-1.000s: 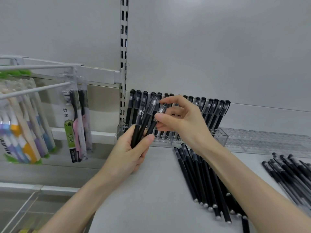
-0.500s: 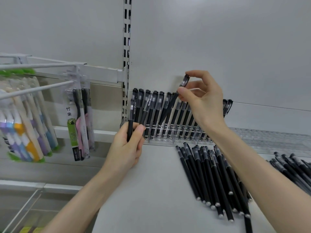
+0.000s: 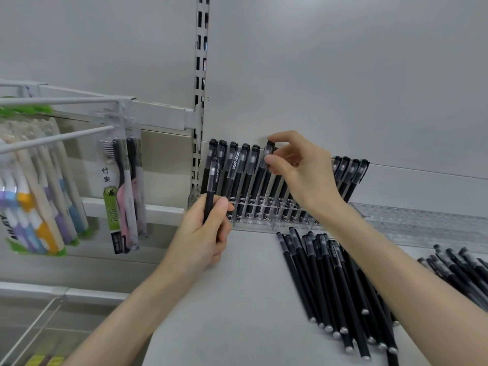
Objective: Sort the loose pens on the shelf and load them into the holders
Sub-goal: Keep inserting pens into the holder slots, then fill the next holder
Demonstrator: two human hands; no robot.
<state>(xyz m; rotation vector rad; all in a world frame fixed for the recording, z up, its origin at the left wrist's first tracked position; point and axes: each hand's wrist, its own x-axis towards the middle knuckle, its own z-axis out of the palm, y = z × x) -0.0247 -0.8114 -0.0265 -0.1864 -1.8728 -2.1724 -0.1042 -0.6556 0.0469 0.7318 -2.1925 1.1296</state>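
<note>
Your right grip has brought its pinched black pen down into the clear holder, so that one's nearly loaded, while your left grip wraps one spare pen.

The right hand hides the middle pens in the clear holder. Its forearm covers part of the loose pen pile. A second pile and the toothbrush packs run off the picture's edges.

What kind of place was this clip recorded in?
Most likely a shop aisle: a slotted shelving upright, packaged toothbrushes hanging on display hooks, and identical black pens racked in a clear holder.
</note>
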